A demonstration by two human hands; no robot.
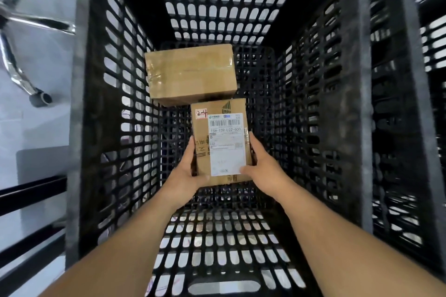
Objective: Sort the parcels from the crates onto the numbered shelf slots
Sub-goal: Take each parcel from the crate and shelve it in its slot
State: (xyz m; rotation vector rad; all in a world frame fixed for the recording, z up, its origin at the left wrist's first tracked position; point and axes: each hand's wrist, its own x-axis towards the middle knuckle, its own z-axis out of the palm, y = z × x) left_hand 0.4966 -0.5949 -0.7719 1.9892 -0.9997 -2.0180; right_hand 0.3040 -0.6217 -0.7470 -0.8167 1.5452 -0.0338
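I look straight down into a deep black perforated crate. Both my hands reach into it and hold a small cardboard parcel that carries a white shipping label and a red-edged sticker handwritten "2-4". My left hand grips its left edge, thumb on the top face. My right hand grips its right edge, thumb on the label's lower corner. A second, plain taped cardboard parcel lies on the crate floor just beyond the held one.
Another black perforated crate stands against the right side. On the pale floor to the left are the chrome legs and castors of a chair base and dark bars near the lower left.
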